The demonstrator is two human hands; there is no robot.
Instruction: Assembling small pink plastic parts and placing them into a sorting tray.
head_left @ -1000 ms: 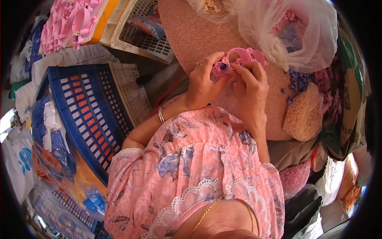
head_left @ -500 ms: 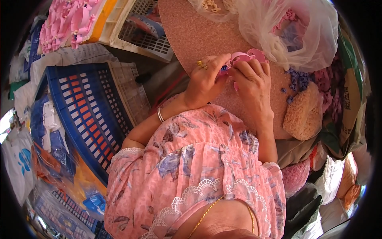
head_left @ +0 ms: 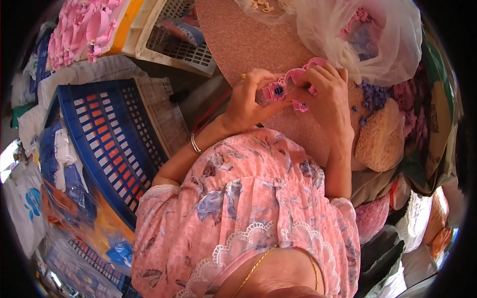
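Observation:
A pink plastic piece point(head_left: 273, 92) with curved bands and a small dark blue part is held between my two hands above the round pinkish table. My left hand point(head_left: 247, 97) grips its boxy end between thumb and fingers. From the other side, my right hand point(head_left: 325, 94) is closed on the curved band, and its fingers hide part of it. Small blue plastic parts point(head_left: 373, 97) lie to the right of my right hand, beside a clear bag of beige parts point(head_left: 379, 137).
A white plastic bag point(head_left: 392, 64) with pink parts stands at the far right of the table point(head_left: 238, 39). Pink pieces point(head_left: 82, 32) fill a container at the upper left, near a white crate point(head_left: 198, 57). A blue basket point(head_left: 112, 134) stands at my left.
The pink piece has turned, so its boxy end and blue part now show. My right hand has shifted slightly right, and the left fingers have opened out around the boxy end.

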